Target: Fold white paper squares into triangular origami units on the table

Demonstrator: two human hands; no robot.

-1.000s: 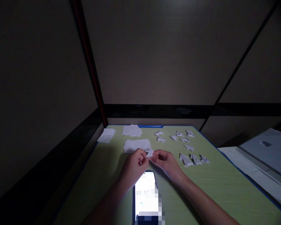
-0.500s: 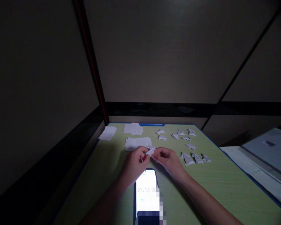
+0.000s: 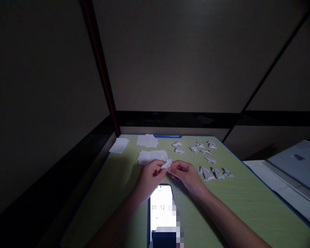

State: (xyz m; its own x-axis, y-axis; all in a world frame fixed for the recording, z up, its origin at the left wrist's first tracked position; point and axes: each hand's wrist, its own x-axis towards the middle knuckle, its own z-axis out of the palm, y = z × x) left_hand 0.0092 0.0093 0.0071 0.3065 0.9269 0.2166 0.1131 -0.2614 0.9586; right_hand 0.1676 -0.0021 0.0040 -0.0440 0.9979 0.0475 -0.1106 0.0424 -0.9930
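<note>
Between my two hands is a small folded piece of white paper (image 3: 167,163) with pleat-like creases, held just above the table. My left hand (image 3: 151,175) pinches its left side between thumb and fingers. My right hand (image 3: 185,172) grips its right side the same way, the fingertips of both hands close together. Right behind the hands lies a stack of white paper sheets (image 3: 152,156). Below them a lit phone (image 3: 162,206) lies on the table, its screen showing 01:12.
Two more paper stacks (image 3: 146,140) lie at the back and back left of the green table (image 3: 113,193). Several folded paper pieces (image 3: 207,173) are spread over the right side. Past the right edge are a silver laptop-like object (image 3: 297,165) and white sheets (image 3: 279,186).
The folded paper has turned slightly in my fingers, and its creased face now points more upward to the right. Both hands stay almost in the same place.
</note>
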